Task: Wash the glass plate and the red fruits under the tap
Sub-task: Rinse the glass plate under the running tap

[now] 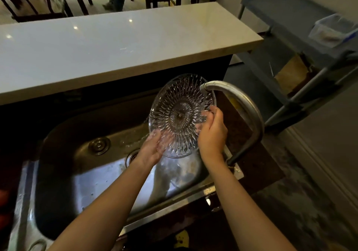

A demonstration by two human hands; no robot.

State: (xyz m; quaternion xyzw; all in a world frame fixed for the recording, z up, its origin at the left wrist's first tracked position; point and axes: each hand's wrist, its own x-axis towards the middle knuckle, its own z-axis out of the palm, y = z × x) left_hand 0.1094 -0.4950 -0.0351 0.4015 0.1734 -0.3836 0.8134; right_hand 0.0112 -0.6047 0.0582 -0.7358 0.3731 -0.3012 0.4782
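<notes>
A round cut-glass plate (pixel 180 113) with a starburst pattern is tilted on edge over the steel sink (pixel 64 173), right under the spout of the curved metal tap (pixel 238 103). My right hand (pixel 212 132) grips the plate's right rim. My left hand (pixel 153 148) lies flat against the plate's lower left side, seen partly through the glass and blurred by motion. Something red (pixel 3 198) shows at the far left edge; I cannot tell whether it is fruit.
A raised white counter (pixel 116 43) runs behind the sink. A round drain (pixel 98 146) sits in the sink floor. A grey shelf cart (pixel 302 43) with a clear plastic tub (pixel 329 31) stands at the right. Dark chairs stand beyond the counter.
</notes>
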